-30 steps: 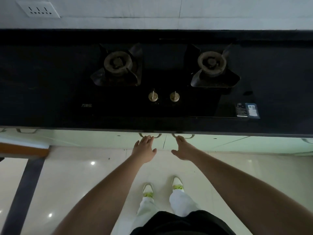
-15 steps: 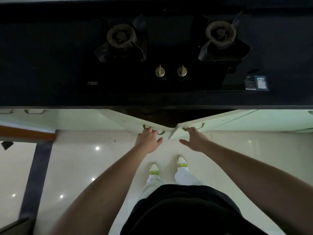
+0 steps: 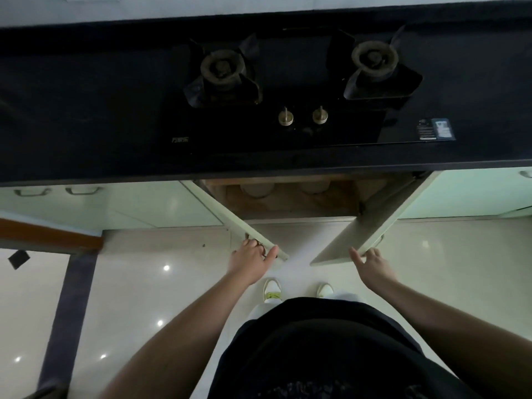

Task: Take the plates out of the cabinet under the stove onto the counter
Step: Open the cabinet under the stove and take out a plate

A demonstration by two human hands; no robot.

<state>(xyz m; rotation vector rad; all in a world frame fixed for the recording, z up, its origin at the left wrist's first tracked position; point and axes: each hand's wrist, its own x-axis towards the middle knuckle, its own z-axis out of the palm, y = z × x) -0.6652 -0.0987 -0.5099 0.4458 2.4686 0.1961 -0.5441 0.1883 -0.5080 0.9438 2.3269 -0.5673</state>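
Plates (image 3: 257, 190): pale rounded shapes, dim, sit inside the open cabinet (image 3: 290, 203) under the stove, at its back edge; whether they are plates or bowls cannot be told in the shadow. Nearest the camera: dark shorts, pale trousers, two white shoes (image 3: 272, 290) on glossy floor tile. Both forearms reach forward. Left hand (image 3: 250, 263) holds the left door (image 3: 236, 217) at its free edge, grip curled round the handle (image 3: 253, 241), thumb laid along the door edge. Right hand (image 3: 371, 266) meets the free corner of the right door (image 3: 362, 228); thumb on the inner face, fingers curled behind the edge, pinching it. Both doors stand swung out toward the person, a floor gap between their ends. Beyond, the black tabletop (image 3: 86, 110) carries a two-burner gas stove (image 3: 288, 90): left burner (image 3: 222, 69), right burner (image 3: 374, 57), two brass knobs (image 3: 302, 116) between and in front of them. Sticker (image 3: 436, 129) near the stove's right front corner. Pale green cabinet fronts flank the open one.
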